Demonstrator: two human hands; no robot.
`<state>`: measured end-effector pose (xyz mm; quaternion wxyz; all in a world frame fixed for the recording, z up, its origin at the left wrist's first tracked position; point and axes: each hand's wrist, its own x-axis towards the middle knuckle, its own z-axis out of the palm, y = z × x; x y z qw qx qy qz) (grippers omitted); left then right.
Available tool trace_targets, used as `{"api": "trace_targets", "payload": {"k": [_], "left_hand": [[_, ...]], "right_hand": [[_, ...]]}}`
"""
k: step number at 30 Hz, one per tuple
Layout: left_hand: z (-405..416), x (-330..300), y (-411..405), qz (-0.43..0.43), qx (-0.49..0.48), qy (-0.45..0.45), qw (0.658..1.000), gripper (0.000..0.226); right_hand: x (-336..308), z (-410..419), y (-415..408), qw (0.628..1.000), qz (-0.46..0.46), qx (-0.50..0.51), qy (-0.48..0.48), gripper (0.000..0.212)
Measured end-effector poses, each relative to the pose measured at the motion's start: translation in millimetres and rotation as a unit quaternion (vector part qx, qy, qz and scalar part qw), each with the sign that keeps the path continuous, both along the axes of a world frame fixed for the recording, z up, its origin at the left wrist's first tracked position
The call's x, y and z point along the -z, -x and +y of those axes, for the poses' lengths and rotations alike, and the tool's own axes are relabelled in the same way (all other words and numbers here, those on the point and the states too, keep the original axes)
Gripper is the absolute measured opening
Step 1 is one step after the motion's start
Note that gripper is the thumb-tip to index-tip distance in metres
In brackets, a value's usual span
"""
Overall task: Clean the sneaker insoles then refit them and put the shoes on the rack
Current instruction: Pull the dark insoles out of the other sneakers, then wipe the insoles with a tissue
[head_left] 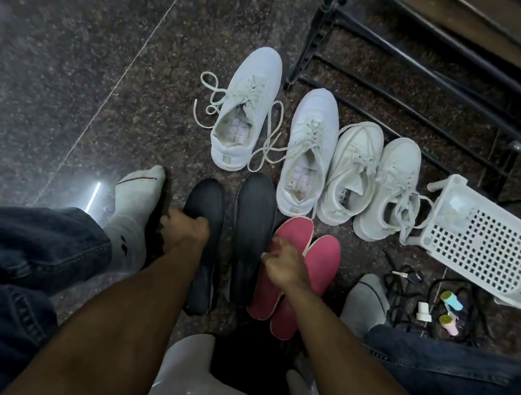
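On the dark speckled stone floor [100, 71], between the person's grey-socked feet: two dark grey foam insoles [252, 227] and two pink insoles [321, 260], side by side. The left hand [186, 227] curls its fingers over the edge of the leftmost dark insole; the right hand [282, 262] appears to pinch the inner pink insole's edge, though blur hides the fingertips. Beyond them, four white lace-up sneakers [308, 157] in a row, laces loose. Black metal shoe rack [414, 67] behind. White perforated plastic basket [493, 252] tipped on its side, right.
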<state>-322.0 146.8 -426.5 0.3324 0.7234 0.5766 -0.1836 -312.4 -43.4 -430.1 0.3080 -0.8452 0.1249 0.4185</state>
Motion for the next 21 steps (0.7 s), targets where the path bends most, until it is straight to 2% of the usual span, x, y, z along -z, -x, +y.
{"api": "trace_targets", "payload": {"k": [3, 5, 8, 11, 13, 16, 19, 21], "left_hand": [[-20, -17, -15, -0.068, 0.076, -0.071, 0.992, 0.041], [-37, -28, -29, -0.15, 0.172, -0.101, 0.968, 0.028], [-64, -40, -54, -0.255, 0.294, -0.074, 0.918, 0.026], [-91, -47, -77, -0.31, 0.437, -0.063, 0.842, 0.031], [-108, -50, -90, -0.306, 0.523, -0.058, 0.793, 0.041], [-130, -53, -105, -0.217, 0.643, -0.058, 0.732, 0.065], [-144, -46, -117, -0.106, 0.708, -0.033, 0.698, 0.076], [-144, -37, -119, -0.076, 0.724, -0.024, 0.685, 0.078]], "right_hand": [[-11, -22, -5, 0.999, -0.017, -0.003, 0.031, 0.028], [-18, -42, -13, 0.998, -0.051, 0.002, 0.043, 0.018], [-37, -77, -34, 0.988, -0.11, 0.071, 0.084, 0.022], [-56, -113, -59, 0.959, -0.171, 0.193, 0.118, 0.023], [-66, -138, -76, 0.931, -0.208, 0.268, 0.133, 0.024], [-72, -175, -98, 0.895, -0.244, 0.346, 0.142, 0.023], [-70, -204, -121, 0.879, -0.246, 0.376, 0.161, 0.025], [-62, -220, -137, 0.881, -0.241, 0.368, 0.176, 0.028]]}}
